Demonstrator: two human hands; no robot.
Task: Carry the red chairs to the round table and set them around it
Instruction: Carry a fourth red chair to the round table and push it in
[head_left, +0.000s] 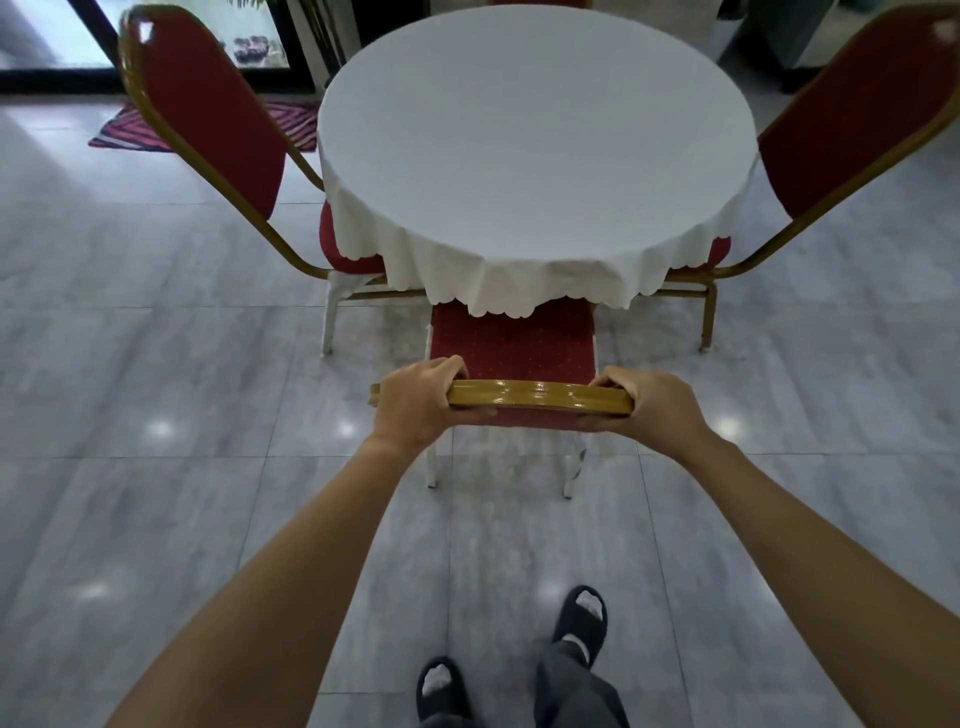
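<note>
Two bare forearms are seen reaching in from the lower corners of the view; no sleeves are visible on either, and nothing is worn at the wrists. The left hand (415, 402) and the right hand (652, 402) are ungloved, and no rings can be made out on the fingers (447, 365). At the bottom edge, grey trousers (574, 691) of a loose, creased cloth are seen. Dark open-toed slippers are worn, the left slipper (441, 688) and the right slipper (582, 621) each with a broad black strap, and light-coloured socks are shown through the open toes.
</note>
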